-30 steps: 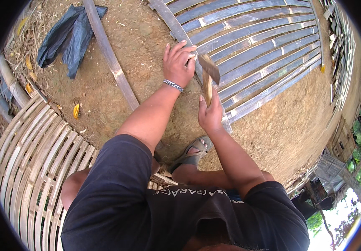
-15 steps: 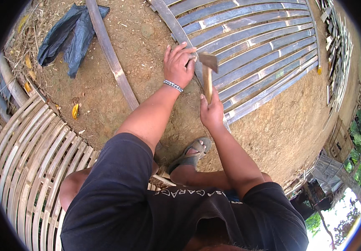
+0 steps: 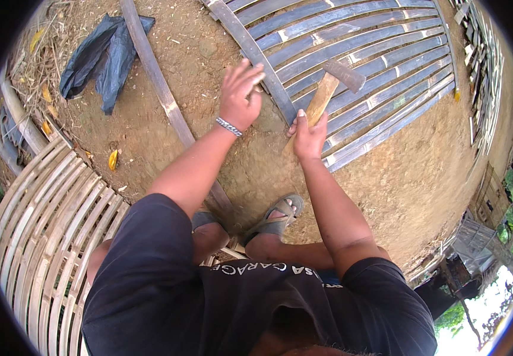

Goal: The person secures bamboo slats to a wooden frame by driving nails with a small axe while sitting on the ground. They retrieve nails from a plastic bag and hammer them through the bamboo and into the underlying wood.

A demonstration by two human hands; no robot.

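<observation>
My right hand (image 3: 310,137) grips the wooden handle of a small hatchet (image 3: 323,98). Its dark metal head, flared at one end, is raised over the slats of a bamboo panel (image 3: 351,65). Dark slats lie side by side there, joined to a crosswise bamboo rail (image 3: 250,53) along the left end. Just left of that rail hovers my left hand (image 3: 240,101), with a braided band on its wrist. Its fingers look loosely spread and slightly blurred, apart from the rail, and I can make out nothing in them.
A loose bamboo strip (image 3: 158,86) lies on the dirt to the left, near a crumpled dark plastic bag (image 3: 114,56). At lower left is a slatted bamboo bench (image 3: 48,231). Thin split sticks (image 3: 485,83) are piled at far right. My sandalled foot (image 3: 277,216) stands below the panel.
My left hand has drawn back leftward from the rail and its fingers have loosened. The hatchet in my right hand has moved right and up, away from the rail, and turned.
</observation>
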